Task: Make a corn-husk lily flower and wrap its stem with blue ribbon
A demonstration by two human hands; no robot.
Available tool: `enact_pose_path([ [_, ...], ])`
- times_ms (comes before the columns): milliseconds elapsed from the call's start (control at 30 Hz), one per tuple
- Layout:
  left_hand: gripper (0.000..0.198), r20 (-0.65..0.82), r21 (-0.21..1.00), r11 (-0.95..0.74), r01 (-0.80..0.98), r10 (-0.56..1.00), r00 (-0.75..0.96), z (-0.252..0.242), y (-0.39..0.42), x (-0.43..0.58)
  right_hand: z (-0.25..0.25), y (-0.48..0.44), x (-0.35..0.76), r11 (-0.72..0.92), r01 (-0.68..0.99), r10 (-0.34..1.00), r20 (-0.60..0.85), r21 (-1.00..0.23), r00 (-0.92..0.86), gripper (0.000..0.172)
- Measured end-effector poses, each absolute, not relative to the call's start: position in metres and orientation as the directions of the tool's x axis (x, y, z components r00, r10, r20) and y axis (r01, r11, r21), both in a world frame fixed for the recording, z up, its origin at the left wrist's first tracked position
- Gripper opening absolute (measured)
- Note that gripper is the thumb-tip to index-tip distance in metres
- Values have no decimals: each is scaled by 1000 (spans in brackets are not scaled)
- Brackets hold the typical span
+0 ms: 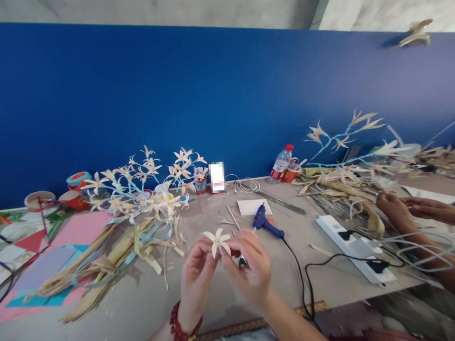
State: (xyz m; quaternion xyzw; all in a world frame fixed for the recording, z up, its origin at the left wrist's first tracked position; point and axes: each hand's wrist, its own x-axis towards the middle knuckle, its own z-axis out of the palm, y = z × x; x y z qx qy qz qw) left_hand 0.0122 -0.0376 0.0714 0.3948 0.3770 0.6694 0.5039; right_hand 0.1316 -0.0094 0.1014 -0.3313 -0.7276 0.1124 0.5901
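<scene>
A pale, several-petalled handmade flower (217, 240) is held up between my two hands, just above the table. My left hand (197, 272) pinches it from the left side, and a red beaded bracelet (184, 322) circles that wrist. On the other side my right hand (250, 265) grips the flower with thumb and fingers closed. Beyond my right hand lies a blue glue gun (265, 221) on its side, its tip close to a white card (249, 207). Scissors, partly hidden, seem to show a dark handle (242, 261) behind my right fingers.
Blue-stemmed flower branches (142, 184) and dried husk bundles (117, 255) lie left, over coloured paper (53, 270). A power strip (355, 248) with cables sits right, beside a co-worker's hands (398, 210). A bottle (280, 163) and a lit phone (217, 177) stand by the blue partition (159, 94).
</scene>
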Motion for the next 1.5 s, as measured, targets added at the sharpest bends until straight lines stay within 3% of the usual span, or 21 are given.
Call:
enact_pose_path([
  [600,7,77,852,-161,-498,980,-185,72,-40,13,105,-13,131,772,331,596,799,-543,-77,13],
  [1500,8,137,894,-211,-396,969,-206,72,-42,13,106,-14,130,780,345,574,816,-521,-66,11],
])
